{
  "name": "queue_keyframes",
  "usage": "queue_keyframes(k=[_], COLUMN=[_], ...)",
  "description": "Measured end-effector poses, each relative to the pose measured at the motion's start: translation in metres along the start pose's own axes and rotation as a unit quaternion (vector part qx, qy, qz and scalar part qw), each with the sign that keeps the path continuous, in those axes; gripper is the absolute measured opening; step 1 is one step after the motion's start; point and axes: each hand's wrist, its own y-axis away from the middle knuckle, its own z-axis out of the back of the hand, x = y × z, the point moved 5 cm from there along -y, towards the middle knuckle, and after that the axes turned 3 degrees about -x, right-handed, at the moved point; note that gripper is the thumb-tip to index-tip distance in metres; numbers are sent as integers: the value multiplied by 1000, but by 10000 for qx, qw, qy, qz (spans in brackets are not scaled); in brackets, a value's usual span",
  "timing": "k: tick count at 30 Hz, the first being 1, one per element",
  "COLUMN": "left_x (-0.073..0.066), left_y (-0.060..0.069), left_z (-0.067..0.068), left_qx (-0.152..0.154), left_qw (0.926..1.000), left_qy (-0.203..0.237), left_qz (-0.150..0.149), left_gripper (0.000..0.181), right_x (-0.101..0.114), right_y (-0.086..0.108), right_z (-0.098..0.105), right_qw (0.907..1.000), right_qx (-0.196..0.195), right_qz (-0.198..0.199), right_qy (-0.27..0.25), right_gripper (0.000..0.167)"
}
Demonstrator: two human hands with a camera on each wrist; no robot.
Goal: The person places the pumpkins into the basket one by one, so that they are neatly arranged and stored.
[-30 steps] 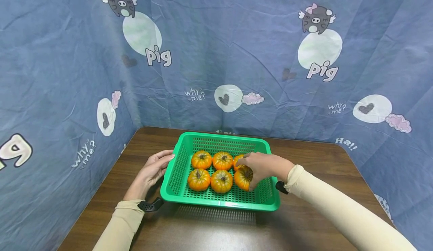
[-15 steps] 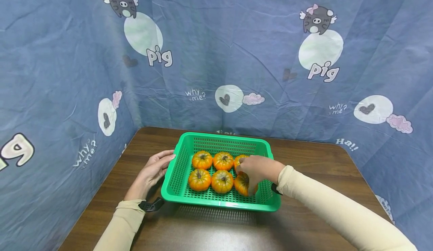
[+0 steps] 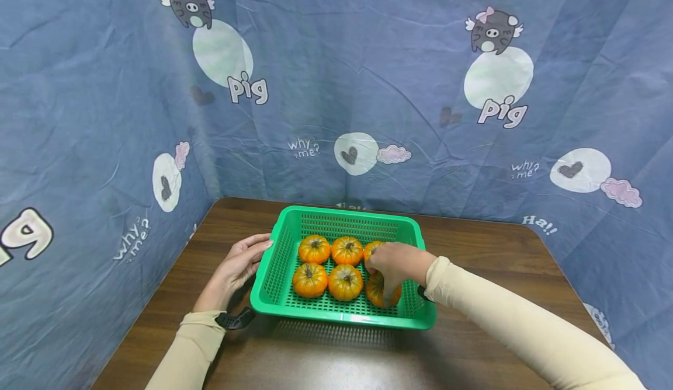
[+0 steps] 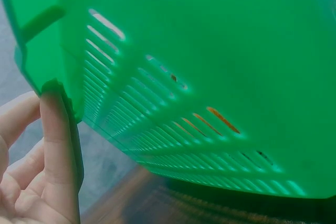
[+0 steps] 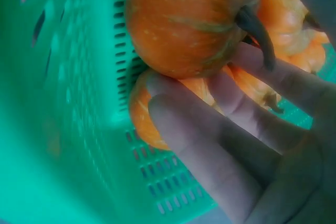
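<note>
A green plastic basket (image 3: 342,317) with slotted walls holds several small orange pumpkins (image 3: 310,279) in two rows. My left hand (image 3: 239,264) holds the basket's left rim; the left wrist view has one finger pressed against the green lip and the others curled beyond it. Over the basket's right side, my right hand (image 3: 399,264) grips the front-right pumpkin (image 3: 375,291), thumb at its near side. In the right wrist view, fingers (image 5: 199,140) lie along that large pumpkin (image 5: 184,19), between it and a pumpkin (image 5: 139,111) behind. My right hand partly covers the back-right pumpkin (image 3: 372,249).
The basket stands on a brown wooden table (image 3: 473,250). A blue cloth (image 3: 294,86) printed with pigs hangs behind and to the left. A black wrist strap (image 3: 235,319) sits by my left sleeve.
My right hand has moved slightly left and down onto the front-right pumpkin, which has shifted a little toward the front right. The left hand stays at the rim.
</note>
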Motion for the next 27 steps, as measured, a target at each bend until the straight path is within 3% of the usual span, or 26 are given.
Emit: queue_keyframes(k=[9,16,27], left_x=[2,1,1], left_y=[-1,-1,-1], left_z=[1,1,1], left_qx=[-4,-20,-64], left_qw=[10000,10000,9998], left_qy=[-42,-65,-156], left_qz=[13,-32,48], left_gripper=[20,20,26], right_x=[1,1,-10], right_y=[-1,-1,12], right_z=[0,0,2], right_qw=[9999,9997,9987], right_qx=[-18,-24,-265], right_qz=[131,37,-74], right_qy=[111,258,-425], right_gripper=[43,54,56])
